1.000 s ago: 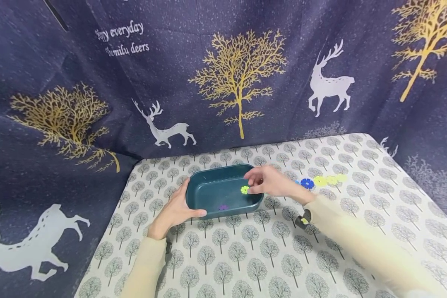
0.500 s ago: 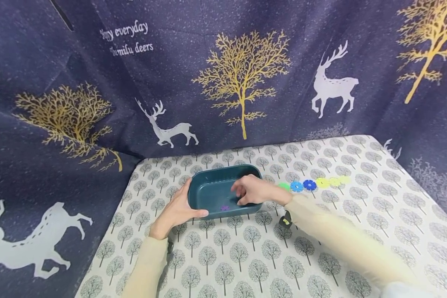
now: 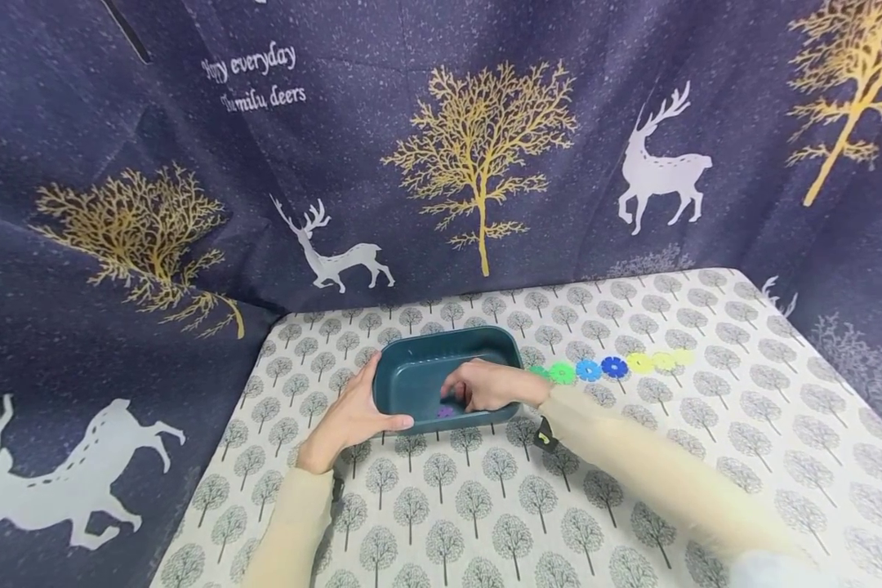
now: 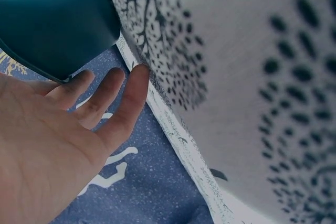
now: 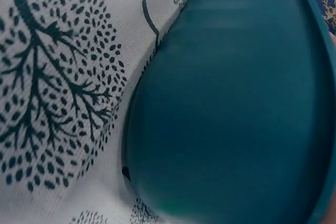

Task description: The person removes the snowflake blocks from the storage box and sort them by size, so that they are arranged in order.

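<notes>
A dark teal plastic basin [image 3: 412, 384] sits on the patterned tablecloth. My left hand [image 3: 349, 415] holds its left corner, thumb on the near rim and fingers along the outer left wall; in the left wrist view several fingers [image 4: 128, 103] extend beside the basin wall. Inside the basin reaches my right hand [image 3: 481, 385], fingers bent downward at the floor. A purple flower-shaped plastic disc [image 3: 444, 411] lies on the floor at its fingertips. Whether those fingers hold anything is hidden. The right wrist view shows mostly the outer basin wall [image 5: 231, 108].
To the right of the basin a row of flower-shaped discs lies on the cloth: green [image 3: 562, 373], light blue [image 3: 589, 370], dark blue [image 3: 614, 367] and several yellow ones [image 3: 639, 363]. A dark blue curtain [image 3: 353, 163] with deer and trees hangs behind the table.
My right hand has moved left and down inside the basin, towards the purple disc. The yellow-green disc seen at its thumb is out of sight now. The left hand keeps its place.
</notes>
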Demonstrator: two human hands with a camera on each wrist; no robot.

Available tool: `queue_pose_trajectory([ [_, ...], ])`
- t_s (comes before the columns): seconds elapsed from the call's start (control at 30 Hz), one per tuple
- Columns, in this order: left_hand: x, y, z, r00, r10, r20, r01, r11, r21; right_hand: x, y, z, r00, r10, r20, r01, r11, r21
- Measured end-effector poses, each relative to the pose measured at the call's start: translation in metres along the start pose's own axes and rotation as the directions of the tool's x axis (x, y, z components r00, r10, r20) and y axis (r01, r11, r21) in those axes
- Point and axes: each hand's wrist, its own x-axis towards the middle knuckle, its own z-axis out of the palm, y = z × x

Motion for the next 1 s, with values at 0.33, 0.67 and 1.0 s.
queue_pose_trajectory([
  [0.33, 0.0, 0.003, -0.001, 1.0, 0.003, 0.0, -0.003, 1.0, -0.003, 0.01, 0.006, 0.008, 1.0, -0.026, 0.011, 0.026, 0.999, 0.027],
  [0.67, 0.0, 0.001, -0.001, 1.0, 0.003, -0.003, -0.003, 1.0, 0.0, 0.014, 0.006, 0.007, 0.994, -0.1, 0.045, 0.098, 0.994, 0.039],
  [1.0, 0.0, 0.0, 0.0, 1.0, 0.025, -0.006, -0.026, 1.0, -0.017, 0.016, 0.005, 0.006, 0.987, -0.144, 0.066, 0.143, 0.99, 0.019],
])
